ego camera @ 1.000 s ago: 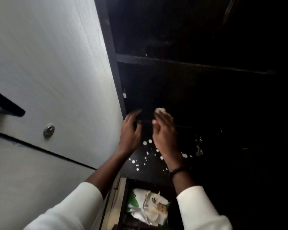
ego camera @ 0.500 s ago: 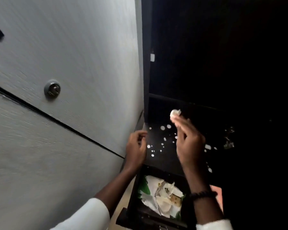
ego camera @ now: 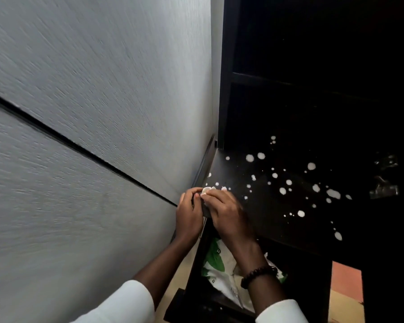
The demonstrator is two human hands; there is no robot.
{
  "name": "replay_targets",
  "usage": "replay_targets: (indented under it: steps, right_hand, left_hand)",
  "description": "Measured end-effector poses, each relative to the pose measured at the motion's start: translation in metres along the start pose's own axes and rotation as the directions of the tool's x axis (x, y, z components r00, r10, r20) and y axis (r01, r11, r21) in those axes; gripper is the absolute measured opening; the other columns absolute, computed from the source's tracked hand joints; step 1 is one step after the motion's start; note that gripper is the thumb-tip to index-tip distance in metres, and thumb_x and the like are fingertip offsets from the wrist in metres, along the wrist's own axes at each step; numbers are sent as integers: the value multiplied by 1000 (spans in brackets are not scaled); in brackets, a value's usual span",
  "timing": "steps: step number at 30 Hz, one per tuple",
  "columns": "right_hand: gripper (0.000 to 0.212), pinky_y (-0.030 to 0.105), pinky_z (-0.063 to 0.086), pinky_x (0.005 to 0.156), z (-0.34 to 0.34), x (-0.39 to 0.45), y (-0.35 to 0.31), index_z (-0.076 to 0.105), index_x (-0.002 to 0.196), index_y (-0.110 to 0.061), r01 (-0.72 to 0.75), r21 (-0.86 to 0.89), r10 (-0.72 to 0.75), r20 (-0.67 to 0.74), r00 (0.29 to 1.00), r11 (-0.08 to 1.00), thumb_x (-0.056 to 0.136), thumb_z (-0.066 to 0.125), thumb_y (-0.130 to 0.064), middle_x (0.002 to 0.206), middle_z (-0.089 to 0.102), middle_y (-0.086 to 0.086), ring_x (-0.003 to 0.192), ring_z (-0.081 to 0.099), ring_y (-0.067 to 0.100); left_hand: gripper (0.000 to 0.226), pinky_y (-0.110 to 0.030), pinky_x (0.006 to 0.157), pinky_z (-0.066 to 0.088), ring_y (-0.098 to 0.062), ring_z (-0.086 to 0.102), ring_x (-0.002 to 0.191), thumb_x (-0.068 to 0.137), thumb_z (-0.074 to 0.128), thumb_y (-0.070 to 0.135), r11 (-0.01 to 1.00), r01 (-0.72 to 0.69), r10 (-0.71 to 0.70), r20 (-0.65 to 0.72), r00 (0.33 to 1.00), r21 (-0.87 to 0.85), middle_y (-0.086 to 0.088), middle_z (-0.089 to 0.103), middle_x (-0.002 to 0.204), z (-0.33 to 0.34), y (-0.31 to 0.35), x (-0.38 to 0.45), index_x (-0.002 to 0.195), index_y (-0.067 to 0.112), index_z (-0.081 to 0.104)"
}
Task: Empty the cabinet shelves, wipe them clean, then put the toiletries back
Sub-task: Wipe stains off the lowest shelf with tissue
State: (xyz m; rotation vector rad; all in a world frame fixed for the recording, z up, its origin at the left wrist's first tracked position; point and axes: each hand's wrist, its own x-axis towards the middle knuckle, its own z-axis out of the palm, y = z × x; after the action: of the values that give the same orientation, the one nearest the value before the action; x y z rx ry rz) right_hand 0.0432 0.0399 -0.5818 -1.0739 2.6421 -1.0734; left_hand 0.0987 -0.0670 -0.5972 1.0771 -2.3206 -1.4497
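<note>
A dark cabinet shelf [ego camera: 261,206] is spattered with several white drops [ego camera: 282,191]. At its front left corner my right hand [ego camera: 226,215] pinches a small white wad of tissue [ego camera: 207,190] between its fingertips. My left hand [ego camera: 189,213] is right beside it, fingers curled, fingertips touching the same wad. Both hands hover over the shelf's front edge. The upper shelves [ego camera: 289,85] are too dark to make out.
A grey textured cabinet door [ego camera: 98,127] stands open on the left. Below the shelf an open black bin [ego camera: 191,276] holds a white and green crumpled bag [ego camera: 222,271]. Something clear and shiny [ego camera: 384,183] lies at the shelf's right.
The view has dropped and shifted right. Both hands came back from inside the shelf to its front left corner and closed together around the white wad.
</note>
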Motion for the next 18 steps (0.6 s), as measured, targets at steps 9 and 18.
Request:
replay_targets:
  steps: [9, 18]
  right_hand:
    - [35, 19, 21, 110, -8, 88, 33, 72, 110, -10, -143, 2, 143, 12, 990, 990, 87, 50, 4, 118, 69, 7, 112, 63, 25]
    - [45, 8, 25, 104, -26, 57, 35, 75, 105, -7, -254, 95, 251, 49, 967, 962, 86, 37, -22, 113, 71, 10, 107, 63, 17]
  left_hand:
    - [29, -9, 84, 39, 8, 52, 98, 105, 37, 23, 999, -44, 44, 32, 999, 19, 6, 59, 112, 10, 3, 15, 121, 21, 60]
    - [35, -15, 88, 41, -5, 54, 103, 106, 28, 33, 994, -95, 89, 109, 990, 54, 4, 54, 115, 10, 1, 16, 129, 25, 53]
